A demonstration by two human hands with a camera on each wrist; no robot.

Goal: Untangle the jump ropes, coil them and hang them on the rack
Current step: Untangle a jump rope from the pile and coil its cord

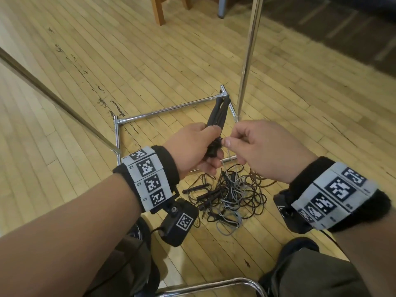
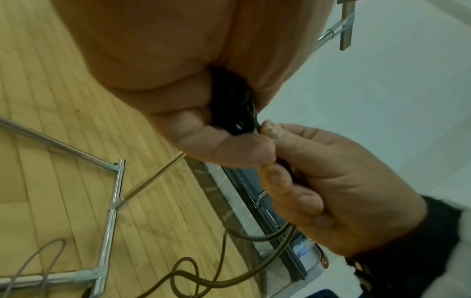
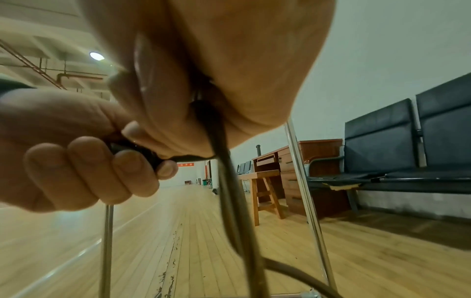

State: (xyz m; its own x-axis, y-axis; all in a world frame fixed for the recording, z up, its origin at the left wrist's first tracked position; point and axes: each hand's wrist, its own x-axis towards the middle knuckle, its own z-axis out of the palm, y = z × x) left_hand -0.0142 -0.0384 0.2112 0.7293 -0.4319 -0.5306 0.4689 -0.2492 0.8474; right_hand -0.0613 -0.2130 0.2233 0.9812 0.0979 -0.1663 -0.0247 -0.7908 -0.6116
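Observation:
My left hand (image 1: 199, 146) grips a bundle of black jump rope handles (image 1: 218, 113) that sticks up past the fingers, toward the rack. My right hand (image 1: 252, 144) pinches a thin cord (image 1: 228, 156) just beside those handles; the cord hangs down to a tangled pile of dark and grey ropes (image 1: 231, 196) on the wooden floor, with more black handles in it. In the left wrist view the right hand (image 2: 318, 181) holds a doubled dark cord (image 2: 267, 238). In the right wrist view the left hand (image 3: 84, 161) grips a black handle (image 3: 135, 150) and a cord (image 3: 229, 191) drops from my palm.
A chrome rack base (image 1: 171, 108) lies on the floor ahead, with an upright pole (image 1: 249, 54) at its right and a slanted bar (image 1: 53, 97) at the left. A chrome chair rail (image 1: 214, 285) sits between my knees. A wooden stool (image 3: 262, 191), desk and dark seats (image 3: 407, 145) stand by the wall.

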